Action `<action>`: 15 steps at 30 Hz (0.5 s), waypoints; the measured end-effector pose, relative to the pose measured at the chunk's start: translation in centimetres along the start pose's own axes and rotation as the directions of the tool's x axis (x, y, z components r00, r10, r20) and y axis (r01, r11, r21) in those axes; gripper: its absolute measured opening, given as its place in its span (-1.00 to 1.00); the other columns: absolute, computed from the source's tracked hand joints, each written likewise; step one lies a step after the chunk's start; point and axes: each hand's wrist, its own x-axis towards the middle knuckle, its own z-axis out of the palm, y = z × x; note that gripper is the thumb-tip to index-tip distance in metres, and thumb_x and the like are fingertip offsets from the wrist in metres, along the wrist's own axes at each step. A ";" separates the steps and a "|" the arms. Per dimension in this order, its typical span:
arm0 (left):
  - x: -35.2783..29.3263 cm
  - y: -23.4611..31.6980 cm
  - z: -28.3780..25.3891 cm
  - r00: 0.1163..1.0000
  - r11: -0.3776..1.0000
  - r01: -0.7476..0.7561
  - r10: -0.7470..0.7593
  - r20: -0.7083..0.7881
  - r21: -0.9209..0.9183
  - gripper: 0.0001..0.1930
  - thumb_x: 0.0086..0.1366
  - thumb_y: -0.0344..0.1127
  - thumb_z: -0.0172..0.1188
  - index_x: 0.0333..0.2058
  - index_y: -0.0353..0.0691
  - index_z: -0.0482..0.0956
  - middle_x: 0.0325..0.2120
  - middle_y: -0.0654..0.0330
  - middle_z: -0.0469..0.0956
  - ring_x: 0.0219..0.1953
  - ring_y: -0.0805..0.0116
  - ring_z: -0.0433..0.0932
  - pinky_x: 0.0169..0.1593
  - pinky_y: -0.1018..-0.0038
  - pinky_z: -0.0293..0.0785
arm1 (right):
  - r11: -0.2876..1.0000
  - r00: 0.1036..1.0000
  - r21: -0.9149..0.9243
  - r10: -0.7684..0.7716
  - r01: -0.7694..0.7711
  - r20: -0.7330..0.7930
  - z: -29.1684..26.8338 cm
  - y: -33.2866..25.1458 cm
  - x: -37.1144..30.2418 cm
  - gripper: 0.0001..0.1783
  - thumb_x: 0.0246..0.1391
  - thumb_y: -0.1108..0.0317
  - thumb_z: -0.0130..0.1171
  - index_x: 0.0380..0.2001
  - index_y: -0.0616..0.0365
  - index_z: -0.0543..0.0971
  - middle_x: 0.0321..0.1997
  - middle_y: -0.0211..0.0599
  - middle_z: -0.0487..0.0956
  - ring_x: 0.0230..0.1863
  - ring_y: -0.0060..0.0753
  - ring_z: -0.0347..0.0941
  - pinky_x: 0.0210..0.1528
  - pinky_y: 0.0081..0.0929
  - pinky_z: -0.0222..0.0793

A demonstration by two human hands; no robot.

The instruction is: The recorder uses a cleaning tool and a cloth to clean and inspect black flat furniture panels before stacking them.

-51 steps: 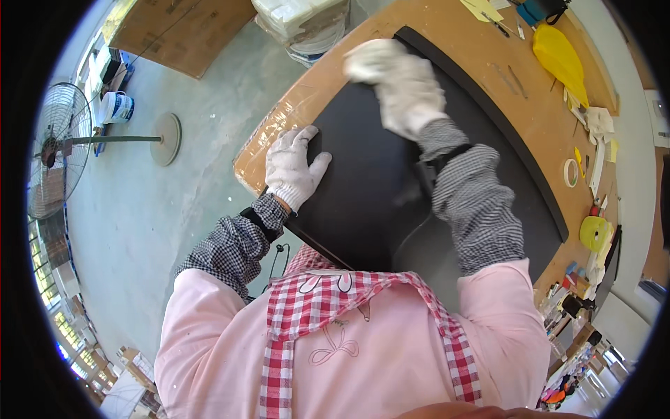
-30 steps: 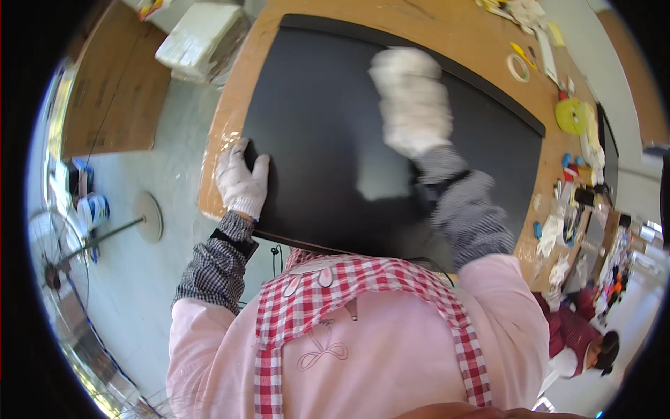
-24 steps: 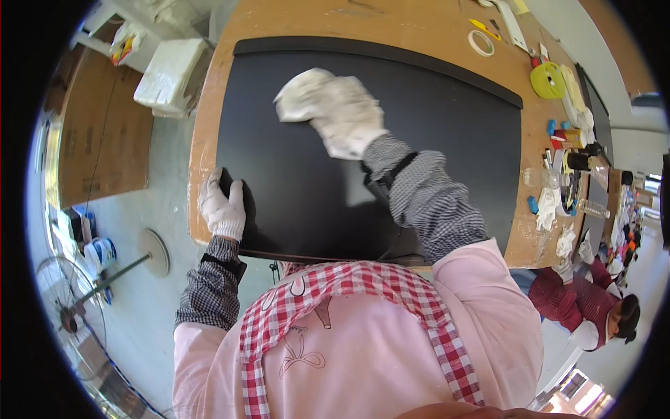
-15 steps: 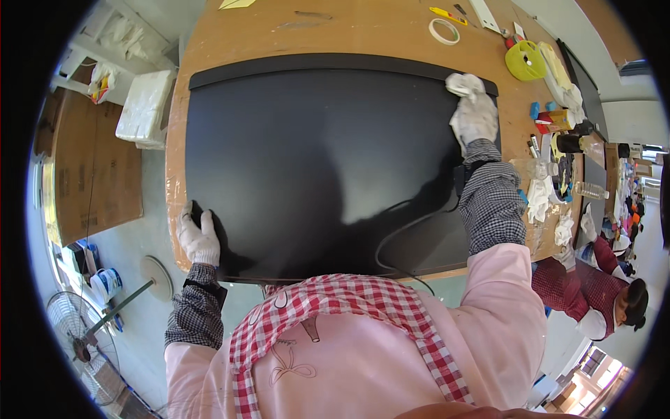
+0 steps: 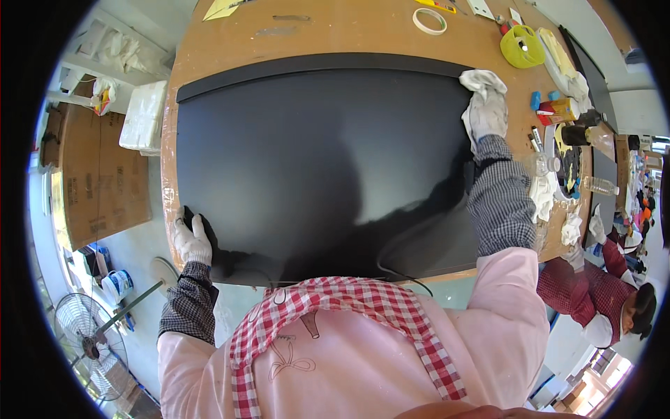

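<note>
A large, flat black panel (image 5: pixel 279 146) with a raised strip along its far edge lies before me on a brown-covered table. My left hand (image 5: pixel 192 239), in a white glove, grips the panel's near left corner, thumb and fingers at the edge. At the far right corner, my right hand (image 5: pixel 486 119), also gloved, has a crumpled white cloth (image 5: pixel 481 80) bunched in its fingers and pressed against the rim. The fingertips are mostly covered by the cloth. A thin dark cable (image 5: pixel 401 272) runs by the near edge, close to my apron.
On the right stand a yellow-green basket (image 5: pixel 522 47), a plastic bottle (image 5: pixel 600 186) and white rags (image 5: pixel 543 195). A tape roll (image 5: pixel 429 21) lies at the back. Left are a fan (image 5: pixel 91 346) and a large carton (image 5: pixel 105 174). Another person (image 5: pixel 600 293) works at right.
My right hand has slid with the cloth a little to the right, onto the panel's far right corner. My left hand keeps its hold at the near left corner. The view has shifted slightly.
</note>
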 end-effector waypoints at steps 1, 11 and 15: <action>-0.1 -0.7 0.2 1.000 1.000 0.014 -0.014 -0.016 0.005 -0.47 0.37 -0.17 0.16 0.23 -0.34 0.43 0.12 -0.14 0.51 0.21 -0.10 0.43 0.31 0.16 0.30 | 0.998 0.995 0.032 0.059 -0.057 -0.084 0.3 -2.4 -0.7 -0.44 0.22 0.13 0.10 0.22 0.15 0.47 0.26 0.14 0.45 0.31 0.22 0.31 0.36 -0.05 0.25; 0.0 1.6 -0.8 1.000 0.996 -0.001 -0.001 0.015 0.091 -0.48 0.40 -0.13 0.15 0.19 -0.38 0.45 0.13 -0.17 0.51 0.21 -0.10 0.45 0.31 0.18 0.31 | 0.988 0.999 -0.148 -0.050 0.052 0.020 -0.6 -1.0 -7.9 -0.31 0.23 -0.09 0.02 0.32 0.05 0.37 0.36 -0.12 0.36 0.37 0.03 0.21 0.38 0.04 0.17; 0.0 1.1 -0.8 1.000 0.996 -0.014 0.013 0.020 0.092 -0.48 0.40 -0.10 0.15 0.19 -0.35 0.46 0.11 -0.15 0.54 0.20 -0.10 0.47 0.29 0.19 0.35 | 0.972 0.993 -0.210 -0.094 0.107 0.072 -5.3 0.5 -20.0 -0.34 0.24 0.04 0.05 0.34 0.09 0.33 0.38 -0.10 0.34 0.41 0.01 0.19 0.53 -0.06 -0.04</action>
